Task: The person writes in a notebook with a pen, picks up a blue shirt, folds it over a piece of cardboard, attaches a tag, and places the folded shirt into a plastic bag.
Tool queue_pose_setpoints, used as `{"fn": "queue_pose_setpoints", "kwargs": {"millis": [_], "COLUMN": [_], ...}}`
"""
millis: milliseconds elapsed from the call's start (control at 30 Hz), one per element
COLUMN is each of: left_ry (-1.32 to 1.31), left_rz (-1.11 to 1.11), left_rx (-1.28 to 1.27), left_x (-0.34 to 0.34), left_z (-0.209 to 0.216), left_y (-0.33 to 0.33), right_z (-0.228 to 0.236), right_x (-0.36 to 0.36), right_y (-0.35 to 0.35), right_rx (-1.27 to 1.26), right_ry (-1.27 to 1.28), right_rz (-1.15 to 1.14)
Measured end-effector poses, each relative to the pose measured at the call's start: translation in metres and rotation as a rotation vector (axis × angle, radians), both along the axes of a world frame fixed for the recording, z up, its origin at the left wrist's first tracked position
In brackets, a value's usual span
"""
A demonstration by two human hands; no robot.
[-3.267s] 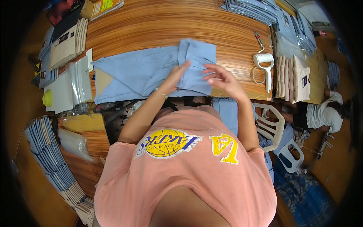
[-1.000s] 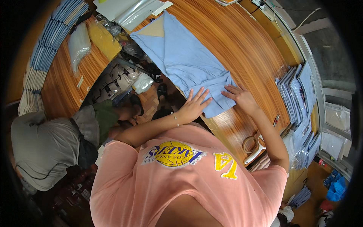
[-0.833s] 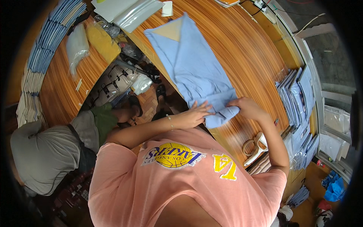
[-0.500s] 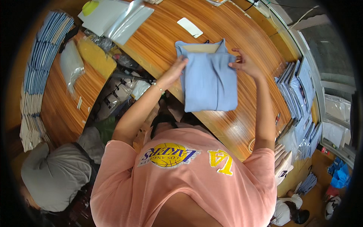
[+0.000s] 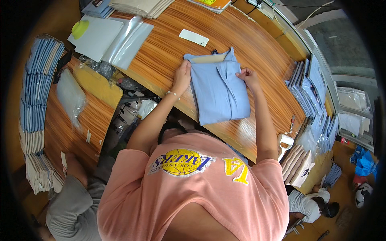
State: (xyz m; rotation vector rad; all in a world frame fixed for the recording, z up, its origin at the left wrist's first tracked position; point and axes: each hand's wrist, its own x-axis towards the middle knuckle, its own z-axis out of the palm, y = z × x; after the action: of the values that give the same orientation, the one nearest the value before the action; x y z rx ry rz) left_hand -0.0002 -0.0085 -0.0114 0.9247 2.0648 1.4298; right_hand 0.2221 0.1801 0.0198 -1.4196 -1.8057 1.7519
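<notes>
Light-blue folded fabric garment point(image 5: 219, 94) lies flat on a glossy, striped wood-grain table point(image 5: 161, 44), its near left corner reaching the table's edge. A beige inner panel point(image 5: 207, 59) shows at its far end, and lengthwise creases run down its upper layer. The person's left hand point(image 5: 182, 75), narrow and curled, appears to hold the garment's upper left side; some of its fingertips are hidden. The right hand point(image 5: 250, 78) pinches the upper right side between thumb and fingers. Beyond the garment lies a white rectangular card point(image 5: 194, 38); to its left, clear glossy plastic sleeves point(image 5: 129, 43). To square the fold well, both hands would best draw outward evenly, easing the creases flat and aligning the layers' sides; pulling harder on one side could skew the panel.
</notes>
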Motion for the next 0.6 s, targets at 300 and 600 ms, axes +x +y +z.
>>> {"fn": "queue_pose_setpoints", "kwargs": {"millis": [300,600], "left_ry": [-0.215,0.213], "left_rz": [-0.154,-0.119], "left_rx": [-0.001,-0.049], "left_x": [-0.007,-0.007], "left_z": [0.001,0.019], "left_y": [-0.005,0.000], "right_z": [0.052,0.039], "right_x": [-0.023,-0.035], "right_y": [0.006,0.024], "right_rx": [-0.124,-0.030], "right_ry": [-0.187,-0.164], "right_rz": [0.206,0.229]}}
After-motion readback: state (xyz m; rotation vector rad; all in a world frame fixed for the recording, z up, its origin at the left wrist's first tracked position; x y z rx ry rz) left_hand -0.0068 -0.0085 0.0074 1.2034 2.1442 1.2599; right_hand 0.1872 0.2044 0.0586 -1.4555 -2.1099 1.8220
